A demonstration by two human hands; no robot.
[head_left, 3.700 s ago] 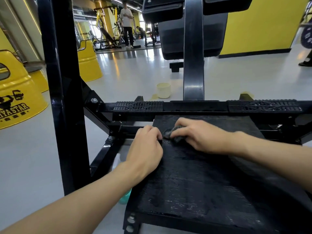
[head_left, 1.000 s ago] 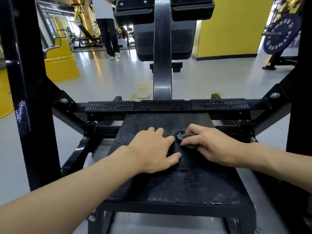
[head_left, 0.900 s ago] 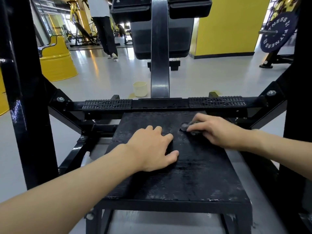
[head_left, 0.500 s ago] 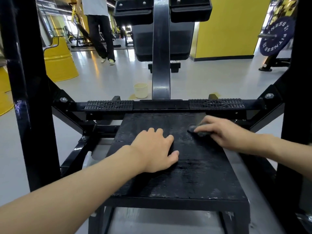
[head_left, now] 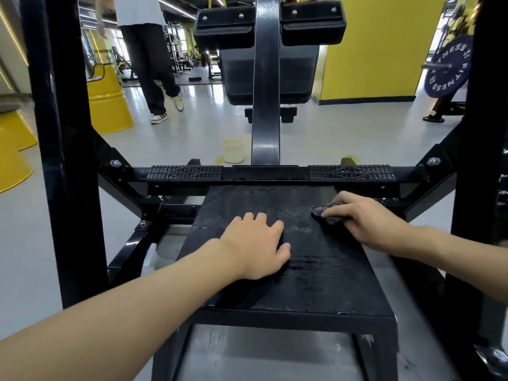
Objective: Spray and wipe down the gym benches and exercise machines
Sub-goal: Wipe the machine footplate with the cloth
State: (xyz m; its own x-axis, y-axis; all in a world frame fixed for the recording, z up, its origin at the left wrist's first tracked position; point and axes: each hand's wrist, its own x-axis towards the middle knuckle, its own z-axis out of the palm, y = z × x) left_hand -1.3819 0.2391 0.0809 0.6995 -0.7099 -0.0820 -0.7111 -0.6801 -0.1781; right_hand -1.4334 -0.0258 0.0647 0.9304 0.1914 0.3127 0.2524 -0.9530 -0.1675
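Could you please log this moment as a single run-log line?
phase: wiping | right hand: holds cloth against black platform, far-right area | left hand: flat on platform, holds nothing

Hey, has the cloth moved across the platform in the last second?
Yes. The cloth under the right hand has slid rightward, from the middle of the black platform toward its right edge, away from the left hand.
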